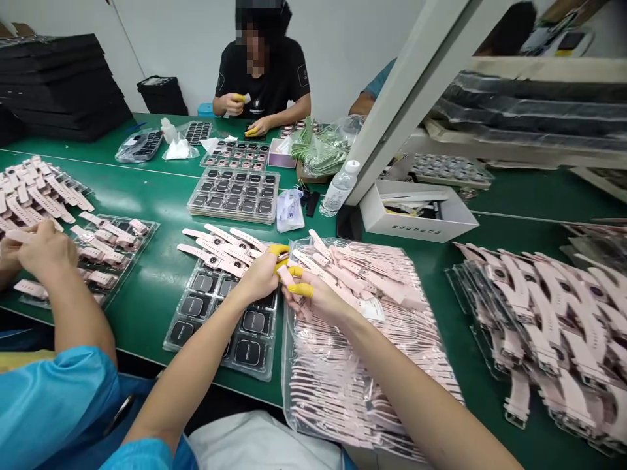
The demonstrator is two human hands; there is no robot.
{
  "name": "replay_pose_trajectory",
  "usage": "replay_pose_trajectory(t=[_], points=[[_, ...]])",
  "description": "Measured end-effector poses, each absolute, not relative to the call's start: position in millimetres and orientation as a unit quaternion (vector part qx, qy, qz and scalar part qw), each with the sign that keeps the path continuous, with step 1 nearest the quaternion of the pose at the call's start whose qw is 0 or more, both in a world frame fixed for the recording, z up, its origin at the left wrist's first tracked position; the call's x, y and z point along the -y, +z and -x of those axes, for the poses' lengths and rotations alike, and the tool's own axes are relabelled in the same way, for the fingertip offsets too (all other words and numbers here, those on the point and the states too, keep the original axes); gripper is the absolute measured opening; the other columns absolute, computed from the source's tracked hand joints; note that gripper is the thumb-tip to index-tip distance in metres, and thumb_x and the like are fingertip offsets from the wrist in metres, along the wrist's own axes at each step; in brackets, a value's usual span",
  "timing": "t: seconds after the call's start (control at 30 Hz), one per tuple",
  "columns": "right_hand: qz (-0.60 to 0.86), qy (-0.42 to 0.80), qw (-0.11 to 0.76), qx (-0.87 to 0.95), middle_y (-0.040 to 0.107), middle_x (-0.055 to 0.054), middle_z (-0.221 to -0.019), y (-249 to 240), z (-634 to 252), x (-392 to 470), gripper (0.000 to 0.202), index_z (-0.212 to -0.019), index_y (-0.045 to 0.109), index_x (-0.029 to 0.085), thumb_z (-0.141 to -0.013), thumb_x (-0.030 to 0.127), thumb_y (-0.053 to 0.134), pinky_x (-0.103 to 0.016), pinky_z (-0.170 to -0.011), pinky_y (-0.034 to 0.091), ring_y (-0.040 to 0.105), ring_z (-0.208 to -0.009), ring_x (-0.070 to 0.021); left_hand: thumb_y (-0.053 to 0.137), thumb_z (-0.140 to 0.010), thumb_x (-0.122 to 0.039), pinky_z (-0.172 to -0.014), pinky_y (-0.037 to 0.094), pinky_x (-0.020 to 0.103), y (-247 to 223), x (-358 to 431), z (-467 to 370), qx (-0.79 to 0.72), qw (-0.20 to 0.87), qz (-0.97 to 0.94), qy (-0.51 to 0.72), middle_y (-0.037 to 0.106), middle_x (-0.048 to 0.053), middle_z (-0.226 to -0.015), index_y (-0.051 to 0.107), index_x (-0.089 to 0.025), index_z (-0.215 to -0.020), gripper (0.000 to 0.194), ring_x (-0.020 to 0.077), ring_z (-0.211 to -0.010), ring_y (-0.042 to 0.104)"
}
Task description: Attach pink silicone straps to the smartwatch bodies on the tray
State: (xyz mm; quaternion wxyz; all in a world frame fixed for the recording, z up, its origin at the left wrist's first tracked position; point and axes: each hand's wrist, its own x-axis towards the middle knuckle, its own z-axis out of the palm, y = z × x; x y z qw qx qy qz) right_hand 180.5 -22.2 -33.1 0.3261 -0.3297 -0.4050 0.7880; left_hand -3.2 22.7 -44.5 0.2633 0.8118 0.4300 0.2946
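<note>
My left hand (260,277) and my right hand (318,297), both with yellow finger covers, meet over the edge between a tray and a bag. In my right hand is a pale pink watch strap (285,275), pinched by the covered fingers. The fingers of my left hand are closed right beside it, around something small that they mostly hide. Below my left arm lies a clear plastic tray (169,339) of square black watch faces, with several pink-strapped watches (215,248) across its far end. Under my right hand, a clear bag (343,385) is packed with pink straps.
A co-worker's hand (49,254) handles pink straps at the left. Across the green table (157,241), another person (262,72) works. Beyond my hands stand stacked trays (232,196), a water bottle (339,189) and a white box (416,212). Strapped watches (553,313) are piled at the right.
</note>
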Motion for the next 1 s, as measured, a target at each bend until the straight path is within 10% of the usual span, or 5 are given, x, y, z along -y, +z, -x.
replay_pose_trajectory(t=[1.0], points=[[0.381, 0.754, 0.394, 0.362, 0.061, 0.002, -0.057, -30.2, -177.8, 14.1, 0.032, -0.081, 0.052, 0.023, -0.082, 0.044, 0.076, -0.021, -0.034, 0.031, 0.045, -0.04, -0.0109, 0.041, -0.091, -0.005, -0.11, 0.051, 0.043, -39.7, -27.2, 8.3, -0.325, 0.283, -0.85, 0.302, 0.066, 0.013, -0.133, 0.059, -0.018, -0.138, 0.052, 0.0234, -0.127, 0.061]])
